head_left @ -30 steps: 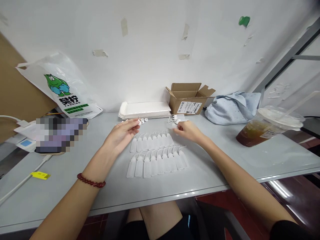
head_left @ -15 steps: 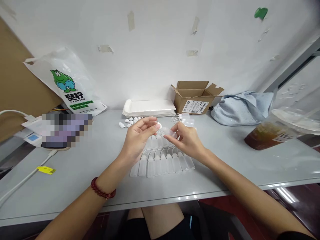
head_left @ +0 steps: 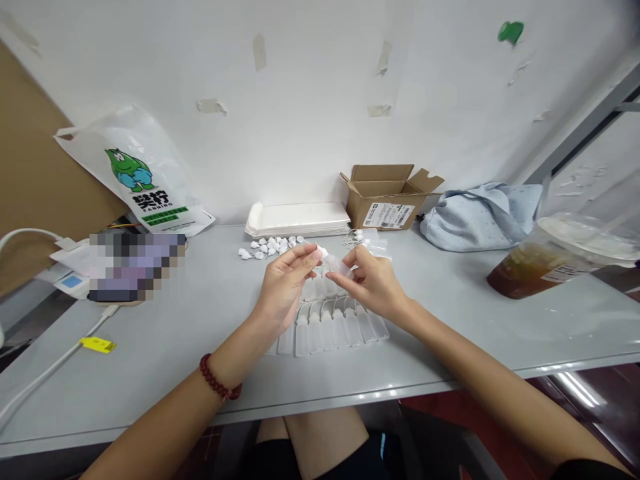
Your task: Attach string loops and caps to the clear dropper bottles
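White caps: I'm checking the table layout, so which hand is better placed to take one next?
Probably the left hand: though busy at the white top of a bottle, it is nearer the caps. The right hand holds that bottle, farther right.

Bottles (head_left: 327,332) before box (head_left: 384,215), caps (head_left: 271,248) to its left, cup (head_left: 523,270) far right

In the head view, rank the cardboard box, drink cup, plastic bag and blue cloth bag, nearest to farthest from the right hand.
1. Cardboard box, beyond the right hand.
2. Blue cloth bag, to the right.
3. Drink cup, farther right.
4. Plastic bag, far left, past the left hand.
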The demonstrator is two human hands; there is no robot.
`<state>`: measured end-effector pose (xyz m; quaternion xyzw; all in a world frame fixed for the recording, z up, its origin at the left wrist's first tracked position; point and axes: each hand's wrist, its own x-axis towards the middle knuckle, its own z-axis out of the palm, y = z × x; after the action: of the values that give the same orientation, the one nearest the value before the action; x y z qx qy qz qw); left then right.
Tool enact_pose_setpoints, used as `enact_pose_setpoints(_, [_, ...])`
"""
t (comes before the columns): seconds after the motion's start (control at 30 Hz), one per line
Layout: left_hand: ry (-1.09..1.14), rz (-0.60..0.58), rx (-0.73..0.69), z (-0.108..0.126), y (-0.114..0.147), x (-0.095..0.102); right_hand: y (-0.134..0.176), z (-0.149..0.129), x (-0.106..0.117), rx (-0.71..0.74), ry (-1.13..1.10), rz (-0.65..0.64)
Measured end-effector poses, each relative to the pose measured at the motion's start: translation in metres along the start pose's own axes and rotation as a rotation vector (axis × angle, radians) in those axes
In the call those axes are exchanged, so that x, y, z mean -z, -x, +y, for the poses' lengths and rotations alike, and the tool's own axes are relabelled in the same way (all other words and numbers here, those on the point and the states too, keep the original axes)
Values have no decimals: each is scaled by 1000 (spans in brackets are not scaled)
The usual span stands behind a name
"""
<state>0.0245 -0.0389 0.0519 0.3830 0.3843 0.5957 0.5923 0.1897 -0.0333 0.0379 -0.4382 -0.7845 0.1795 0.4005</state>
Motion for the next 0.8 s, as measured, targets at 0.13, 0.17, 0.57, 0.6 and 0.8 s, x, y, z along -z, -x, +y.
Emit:
enact_pose_setpoints(0.13, [11,17,-23,-1,0,1,0,0,0,49,1,26])
enact_pose_setpoints(0.17, [20,20,-23,-1,0,1,0,1,-1,69,13,35])
enact_pose_setpoints(0.57, [17,18,7,-3,-1,3,1,5,-5,108,83,46])
enact_pose_setpoints(0.6, [24,14,5,-3,-1,3,2,4,-4,118,91,47])
enact_pose_setpoints(0.8, [22,5,17,-2,-1,3,2,-3,1,246,115,38])
